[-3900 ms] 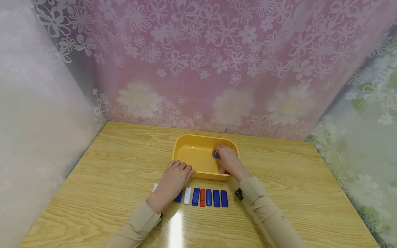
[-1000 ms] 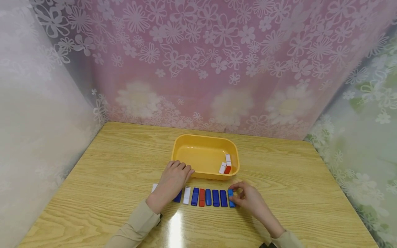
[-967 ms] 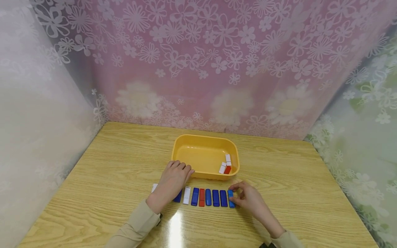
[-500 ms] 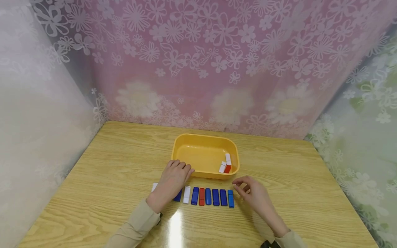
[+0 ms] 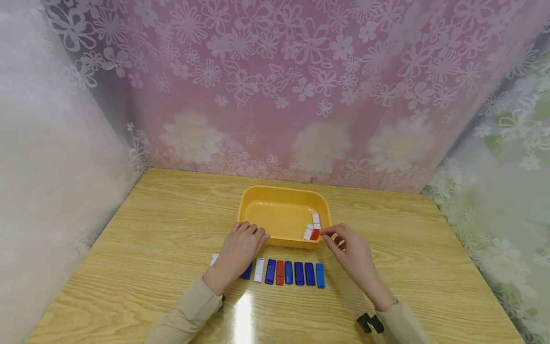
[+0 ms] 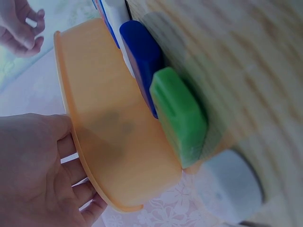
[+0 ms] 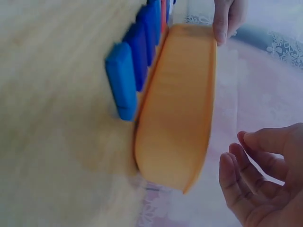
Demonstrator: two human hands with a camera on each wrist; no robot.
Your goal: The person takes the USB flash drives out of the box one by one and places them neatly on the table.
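Note:
My left hand holds the near rim of a yellow plastic bin, its fingers hooked over the edge in the head view. In the left wrist view the thumb touches the rim. My right hand hovers at the bin's near right corner with bent fingers and nothing held. Inside the bin lie a red stick, a white stick and another white stick, resembling USB flash drives. On the table, a light blue stick ends a row at the right.
The row in front of the bin includes a red stick, a white stick and several dark blue ones. A green stick and a white rounded piece show at its left end. Curtains surround the wooden table.
My right hand carried the light blue stick from the bin to the row's right end and let it go. It then moved back up to the bin's corner. The left hand stayed put.

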